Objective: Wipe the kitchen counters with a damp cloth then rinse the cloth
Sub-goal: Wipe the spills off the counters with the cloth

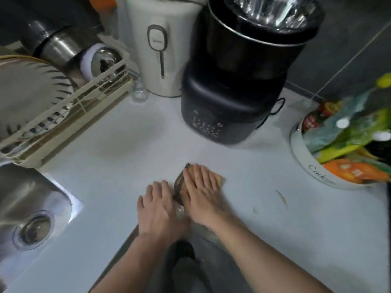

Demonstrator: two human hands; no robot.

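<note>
A small orange-brown cloth (218, 180) with a dark edge lies on the white counter (127, 149) near its front edge. My right hand (201, 193) presses flat on the cloth, fingers straight and pointing away from me. My left hand (157, 208) rests flat on the counter just to the cloth's left, fingers spread and touching its dark edge. Most of the cloth is hidden under the right hand.
A steel sink (31, 210) lies at the left, a dish rack (69, 115) with plates behind it. A white appliance (160, 49) and a black cooker (239, 81) stand at the back. A white bowl (306, 166) of packets sits right. Small scraps (281, 197) lie on the counter.
</note>
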